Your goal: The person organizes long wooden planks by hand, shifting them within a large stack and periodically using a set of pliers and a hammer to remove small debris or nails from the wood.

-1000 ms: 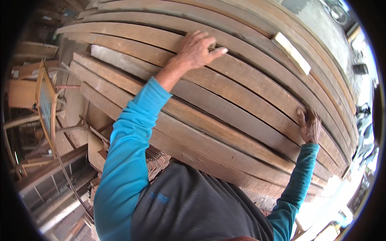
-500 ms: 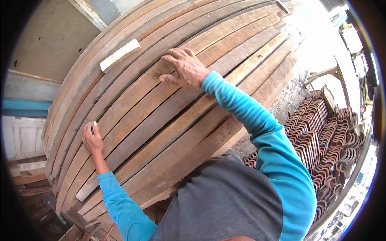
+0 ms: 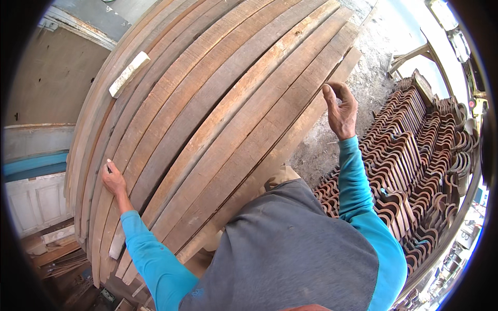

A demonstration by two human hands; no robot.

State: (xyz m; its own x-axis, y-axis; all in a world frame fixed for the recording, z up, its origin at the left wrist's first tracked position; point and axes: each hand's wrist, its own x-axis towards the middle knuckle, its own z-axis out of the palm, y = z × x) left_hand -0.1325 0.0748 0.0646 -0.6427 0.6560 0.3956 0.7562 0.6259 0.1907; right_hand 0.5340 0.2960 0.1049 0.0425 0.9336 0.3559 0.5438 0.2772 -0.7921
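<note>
Long, rough wooden planks [image 3: 223,111] lie side by side in front of me, their lines bent by the lens. Over the left part of the planks is my left hand [image 3: 114,181], its thumb and fingers pinched together. A small pale tip shows at the fingertips, too small to name. My right hand [image 3: 341,110] is beside the outer edge of the nearest board [image 3: 306,116] on the right. Its thumb and bent forefinger stand apart with nothing visible between them; the other fingers are partly hidden. Whether it touches the board I cannot tell.
A short pale wood block [image 3: 128,75] rests on the far planks. Rows of curved clay roof tiles [image 3: 404,155] stand on the ground to my right, near a wooden frame [image 3: 415,56]. A white panelled door [image 3: 39,202] and wood scraps [image 3: 57,243] are at the left.
My right hand has left the middle planks and come right and nearer, to the outer board's edge. My left hand stays over the left part of the planks, still pinched. The view has shifted.
</note>
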